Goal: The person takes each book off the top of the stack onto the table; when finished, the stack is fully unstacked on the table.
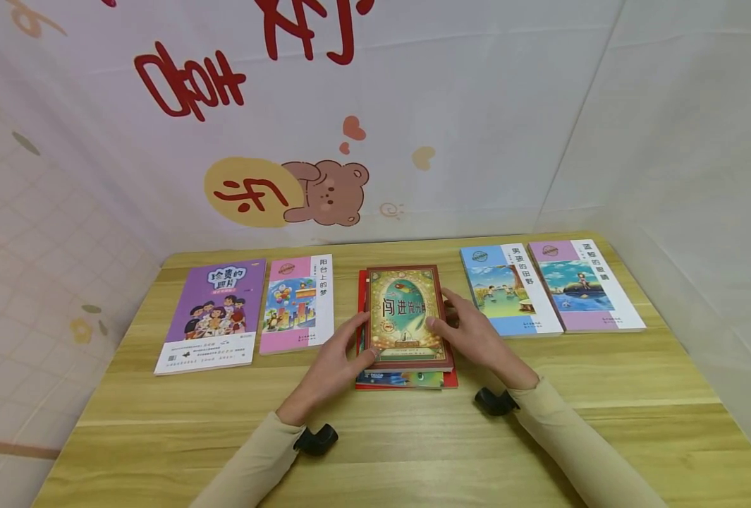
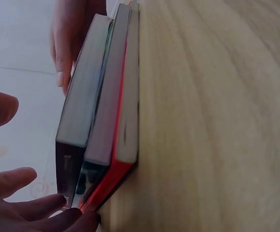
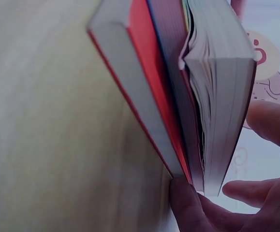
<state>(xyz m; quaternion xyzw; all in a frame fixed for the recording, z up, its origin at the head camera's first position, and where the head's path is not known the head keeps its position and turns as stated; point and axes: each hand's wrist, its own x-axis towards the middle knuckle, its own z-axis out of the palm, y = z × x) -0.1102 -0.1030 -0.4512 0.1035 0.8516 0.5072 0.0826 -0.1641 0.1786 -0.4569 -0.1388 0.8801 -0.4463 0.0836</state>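
In the head view a stack of three books lies mid-table. On top is a thick book (image 1: 407,342) with a brown border and a green oval. Under it, a book with a blue-green cover (image 1: 407,379) and a red book (image 1: 452,379) stick out at the near edge. My left hand (image 1: 333,363) is at the stack's left side; in the left wrist view its fingertips touch the spines while the thumb stands off the cover. At the right side, my right hand (image 1: 479,339) touches the books' edges with its fingers, thumb over the top cover.
Left of the stack lie a purple book (image 1: 187,324) and a pink book (image 1: 288,342). To the right are a blue book (image 1: 508,324) and a pink-and-white book (image 1: 629,314). A white printed cloth (image 1: 477,92) hangs behind the wooden table (image 1: 400,451).
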